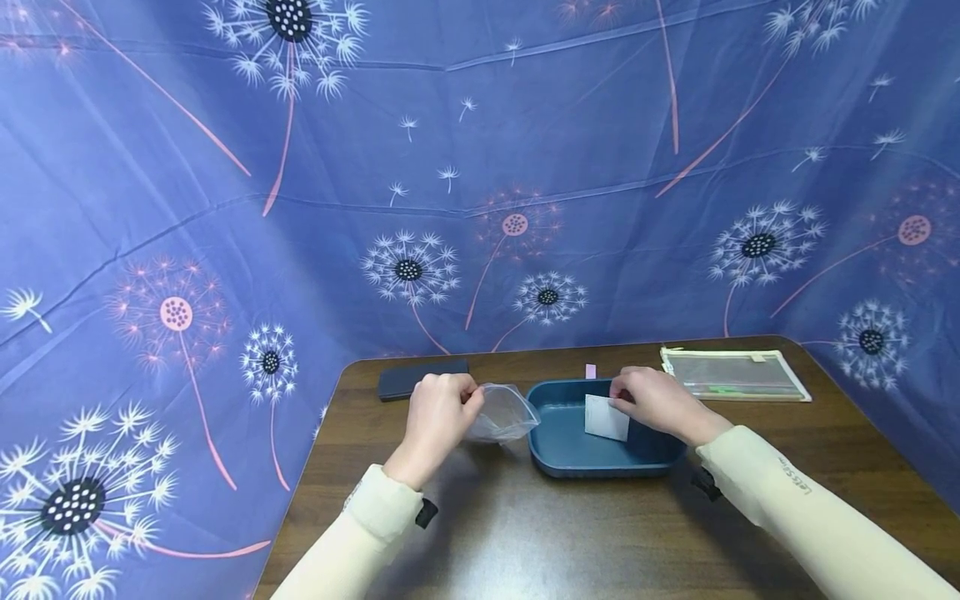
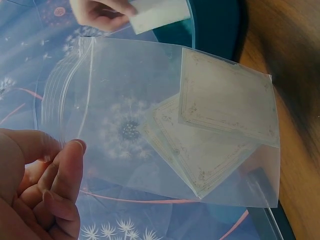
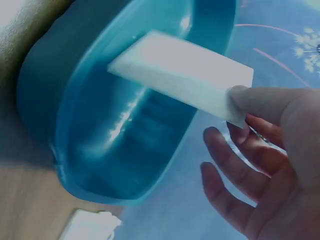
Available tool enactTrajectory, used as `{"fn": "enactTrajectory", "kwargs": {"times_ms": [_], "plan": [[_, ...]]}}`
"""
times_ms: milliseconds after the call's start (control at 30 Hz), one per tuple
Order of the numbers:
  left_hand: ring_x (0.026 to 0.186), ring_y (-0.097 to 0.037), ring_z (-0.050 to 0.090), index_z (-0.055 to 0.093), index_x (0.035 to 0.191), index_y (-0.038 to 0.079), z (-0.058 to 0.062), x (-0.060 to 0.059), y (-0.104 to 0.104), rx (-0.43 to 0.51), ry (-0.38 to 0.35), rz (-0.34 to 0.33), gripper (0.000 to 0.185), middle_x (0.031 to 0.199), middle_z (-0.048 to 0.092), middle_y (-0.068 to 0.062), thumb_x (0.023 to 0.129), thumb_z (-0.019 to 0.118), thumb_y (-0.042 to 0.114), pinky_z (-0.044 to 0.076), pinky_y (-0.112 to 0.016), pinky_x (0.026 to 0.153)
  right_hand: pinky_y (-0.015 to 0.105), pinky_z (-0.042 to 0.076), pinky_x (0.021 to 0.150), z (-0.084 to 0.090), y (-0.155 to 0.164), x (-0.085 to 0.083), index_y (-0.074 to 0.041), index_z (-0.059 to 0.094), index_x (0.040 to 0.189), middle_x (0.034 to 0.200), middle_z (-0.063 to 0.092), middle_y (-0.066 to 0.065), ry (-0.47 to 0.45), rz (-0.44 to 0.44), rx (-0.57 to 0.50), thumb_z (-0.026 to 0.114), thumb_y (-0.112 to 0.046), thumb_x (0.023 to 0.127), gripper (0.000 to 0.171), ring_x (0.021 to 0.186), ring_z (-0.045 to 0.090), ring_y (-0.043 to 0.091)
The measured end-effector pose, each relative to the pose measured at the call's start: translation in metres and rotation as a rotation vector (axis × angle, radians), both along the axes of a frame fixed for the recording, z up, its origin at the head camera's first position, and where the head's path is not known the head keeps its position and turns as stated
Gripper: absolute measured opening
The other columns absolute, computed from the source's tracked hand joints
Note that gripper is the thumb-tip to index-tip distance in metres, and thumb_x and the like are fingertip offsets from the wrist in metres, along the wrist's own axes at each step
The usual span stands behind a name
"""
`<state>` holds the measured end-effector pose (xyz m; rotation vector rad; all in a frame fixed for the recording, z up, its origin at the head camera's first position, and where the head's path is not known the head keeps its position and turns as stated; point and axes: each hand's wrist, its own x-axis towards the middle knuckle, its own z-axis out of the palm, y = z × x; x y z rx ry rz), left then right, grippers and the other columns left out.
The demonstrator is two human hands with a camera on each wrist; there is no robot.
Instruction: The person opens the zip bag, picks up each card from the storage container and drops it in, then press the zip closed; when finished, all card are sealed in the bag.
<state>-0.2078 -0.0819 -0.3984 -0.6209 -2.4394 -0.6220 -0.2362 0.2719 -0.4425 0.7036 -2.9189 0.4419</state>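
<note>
My left hand pinches the zip edge of a clear zip-lock bag. Inside the bag, several pale square cards with printed ornamental borders lie overlapping toward the end away from my fingers. Between thumb and fingertips my right hand holds a small white square card by its edge. That card is over a blue-green oval basin, tilted, as the right wrist view shows. The bag is at the basin's left side.
A dark flat case lies at the table's back left. Toward the back right is a see-through zip pouch with something green inside. A small pink tab shows behind the basin. A patterned blue cloth hangs around the wooden table.
</note>
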Motion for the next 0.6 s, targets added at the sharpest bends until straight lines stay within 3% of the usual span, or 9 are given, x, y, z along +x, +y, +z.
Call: {"fn": "enactTrajectory", "kwargs": {"times_ms": [167, 433, 600], "plan": [[0.048, -0.005, 0.050, 0.075, 0.068, 0.018, 0.001, -0.001, 0.001, -0.001, -0.001, -0.005, 0.019, 0.057, 0.062, 0.011, 0.086, 0.079, 0.013, 0.042, -0.028, 0.050, 0.031, 0.042, 0.058, 0.012, -0.005, 0.008, -0.020, 0.070, 0.081, 0.078, 0.055, -0.009, 0.089, 0.005, -0.060, 0.077, -0.013, 0.093, 0.015, 0.066, 0.048, 0.009], [0.049, -0.006, 0.052, 0.076, 0.070, 0.018, 0.002, -0.001, 0.003, -0.009, 0.001, -0.007, 0.018, 0.058, 0.063, 0.011, 0.086, 0.078, 0.012, 0.044, -0.028, 0.052, 0.032, 0.049, 0.062, 0.039, -0.025, 0.020, -0.021, 0.070, 0.085, 0.084, 0.059, -0.012, 0.351, 0.068, -0.205, 0.076, -0.012, 0.092, 0.012, 0.070, 0.055, 0.007], [0.049, -0.006, 0.052, 0.075, 0.068, 0.019, 0.002, -0.001, 0.003, -0.005, 0.010, -0.008, 0.019, 0.057, 0.062, 0.011, 0.085, 0.079, 0.012, 0.044, -0.028, 0.051, 0.030, 0.050, 0.063, 0.061, -0.043, 0.030, -0.024, 0.069, 0.086, 0.086, 0.057, -0.016, 0.447, 0.121, -0.312, 0.076, -0.014, 0.093, 0.014, 0.075, 0.055, 0.001]]}}
